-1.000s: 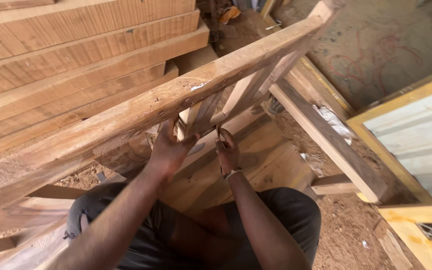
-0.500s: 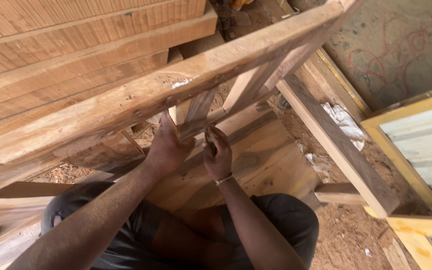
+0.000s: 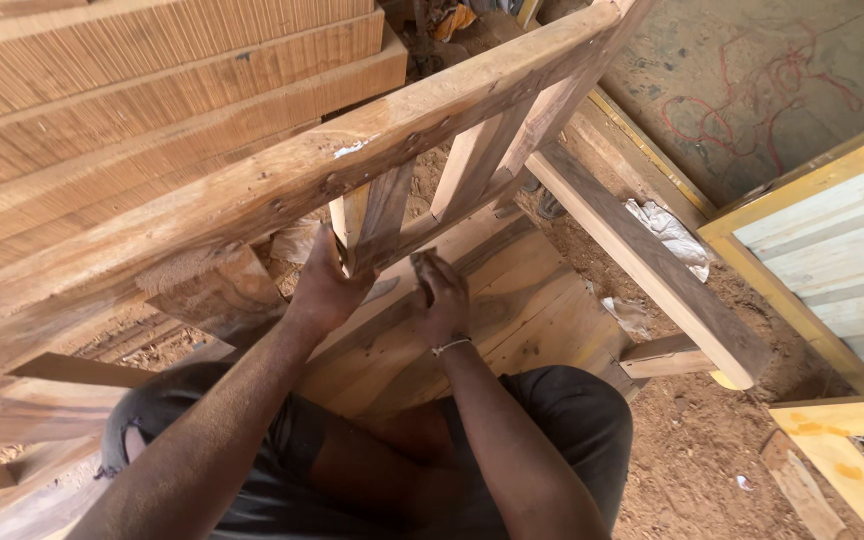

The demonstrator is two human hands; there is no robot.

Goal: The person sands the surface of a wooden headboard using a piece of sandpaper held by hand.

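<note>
Head view: wooden frame stands tilted in front of person; long top rail runs from near left up to far right, short slats hanging below it; left hand pressed against slat beside rail, fingers spread, grip holding nothing; right hand just right of it, grip narrow on small dark piece touching lower crosspiece; stacked planks far left; crumpled white wrapper right, on loose beam; yellow-edged panel far right; sawdust floor.
</note>
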